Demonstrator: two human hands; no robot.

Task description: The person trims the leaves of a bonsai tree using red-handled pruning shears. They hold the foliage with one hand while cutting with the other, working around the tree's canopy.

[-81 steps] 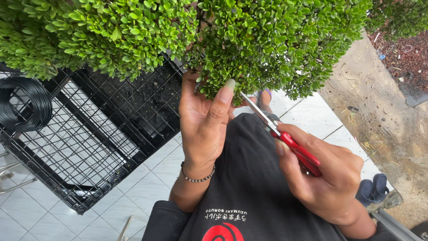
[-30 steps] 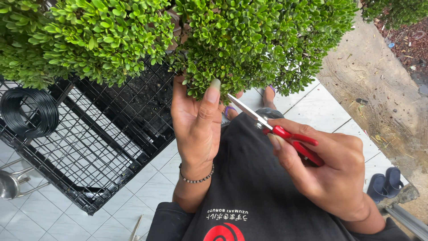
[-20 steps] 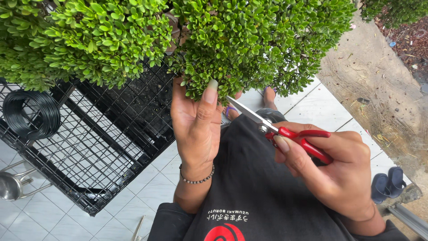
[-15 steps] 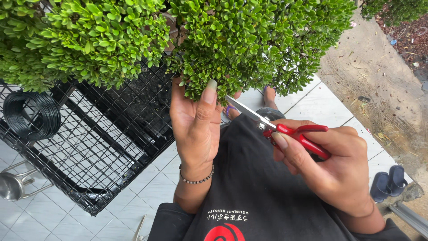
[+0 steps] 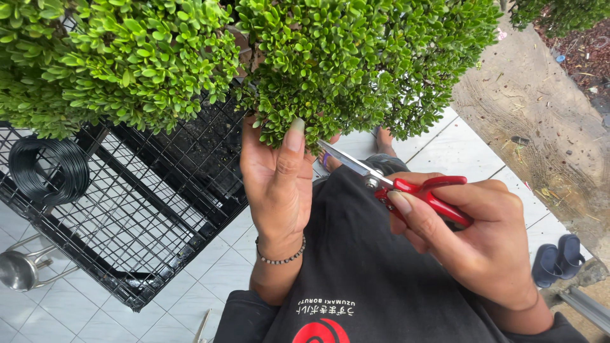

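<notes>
Head view, single entry.

Scissors (image 5: 381, 181): small pair with red handles and bright steel blades, a round pivot where blade meets handle. Handles sit inside the right hand (image 5: 473, 238), which is closed around them, fingers curled through and over the red loops. The blades lie nearly together; whether a slight gap remains cannot be told. Long axis runs on a diagonal, from the handles at lower right up to the tip at upper left. The tip points into the lower edge of the shrub (image 5: 356, 57), just beside the left thumb, and is partly hidden there by leaves.

Shrub: dense, small oval glossy leaves, light green at the tips and darker within, filling the upper part of the view in two rounded masses.

Left hand (image 5: 276, 184): raised palm-up beneath the foliage, fingers reaching up into the leaves, thumb extended and pressed against the lowest sprigs. It grips a tuft of leaves rather than any tool. A beaded bracelet (image 5: 279, 254) circles the wrist.

Surroundings: black wire crate (image 5: 127, 222) on the white tiled floor (image 5: 216, 273) at left, a coil of black wire (image 5: 47, 171) resting on it; a metal vessel (image 5: 18, 270) at far left; dark sandals (image 5: 556, 257) at right, beside bare concrete ground (image 5: 540, 127). The person's black garment (image 5: 356, 279) fills the lower centre.
</notes>
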